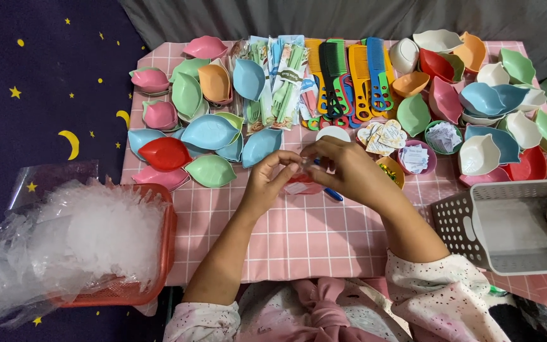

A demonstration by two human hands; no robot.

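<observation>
Hands meet over the middle of a pink checked worktop (299,240), where the left hand (267,183) and the right hand (343,168) close together on a small clear plastic packet (300,183) with something red and white inside it. Both hands pinch the packet between fingertips, the left from the packet's left side and the right from above and to its right, so the packet sits directly between them and just above the cloth; what exactly lies inside is too small to tell. The packet's long axis appears to run roughly left to right, from one hand to the other, and neither hand is clearly nearer, since both touch it. A blue pen-like object (333,194) lies on the cloth just under the right hand. Beyond the packet, at the far edge of the worktop, lie rows of leaf-shaped dishes (210,132) in pink, green, blue and red, a bundle of coloured combs (349,76) and small heart-shaped cards (382,137). Left of the packet, well apart, an orange basket (169,240) holds a heap of clear plastic bags (90,234). Right of the packet, a white slatted basket (457,221) stands at the worktop's edge.
</observation>
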